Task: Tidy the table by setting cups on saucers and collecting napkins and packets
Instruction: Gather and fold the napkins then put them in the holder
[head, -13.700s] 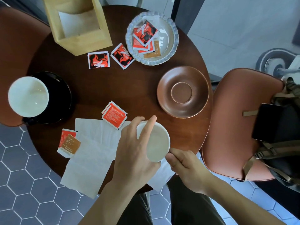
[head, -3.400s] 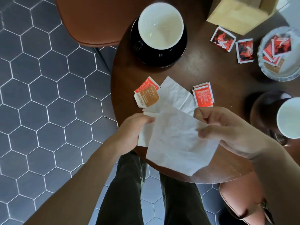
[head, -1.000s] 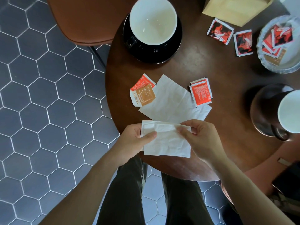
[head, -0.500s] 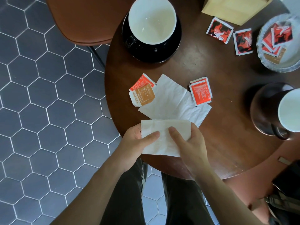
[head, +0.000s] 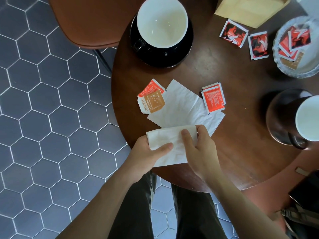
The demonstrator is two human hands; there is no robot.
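Observation:
A folded white napkin (head: 172, 140) is held at the near edge of the round dark wooden table (head: 233, 152) by both hands. My left hand (head: 146, 152) pinches its left side and my right hand (head: 200, 149) grips its right side. A second napkin (head: 183, 109) lies flat just beyond. An orange and a brown packet (head: 151, 99) lie left of it, red packets (head: 213, 98) right of it. A white cup sits on a black saucer (head: 162, 31) at the far side. Another white cup (head: 309, 118) stands on a brown saucer (head: 279, 118) at the right.
Two black-and-red packets (head: 245, 38) lie near a wooden napkin box (head: 250, 9). A scalloped dish (head: 296, 47) at the far right holds several packets. Brown chairs stand at the far left (head: 89, 19) and near right. Grey hexagon floor tiles lie to the left.
The napkin has been folded in half from a larger sheet and is now tilted slightly, with my right thumb on top of it. The rest of the table is unchanged.

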